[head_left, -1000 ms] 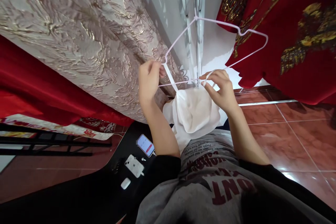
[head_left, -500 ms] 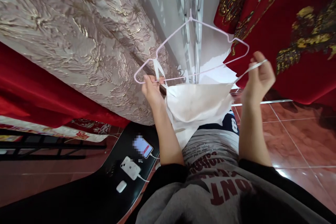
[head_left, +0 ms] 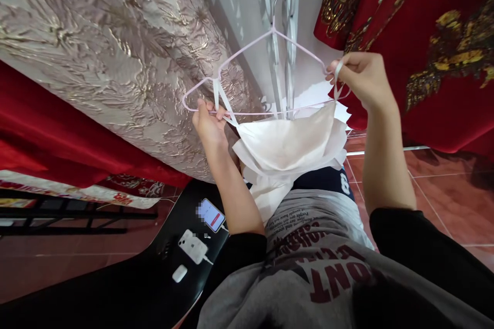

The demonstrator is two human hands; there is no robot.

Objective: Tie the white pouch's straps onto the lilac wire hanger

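A pale pink wire hanger (head_left: 247, 51) hangs in front of me with a white strappy top (head_left: 285, 144) draped below its bar. My left hand (head_left: 208, 123) is closed on the hanger's lower bar at its left end, where one white strap loops over the wire. My right hand (head_left: 363, 79) is closed on the other white strap (head_left: 337, 79), holding it up against the hanger's right shoulder. The top's body sags between both hands above my grey sweatshirt.
A beige and gold brocade garment (head_left: 108, 46) hangs at the left, red embroidered garments (head_left: 424, 36) at the right. A black surface (head_left: 146, 288) below carries two phones (head_left: 193, 247) and a small white case (head_left: 179, 273). Red tiled floor (head_left: 443, 195) lies at the right.
My right hand carried the strap up and leftward to the hanger's right shoulder. The hanger and my left hand shifted slightly left, and the top spread wider beneath the bar.
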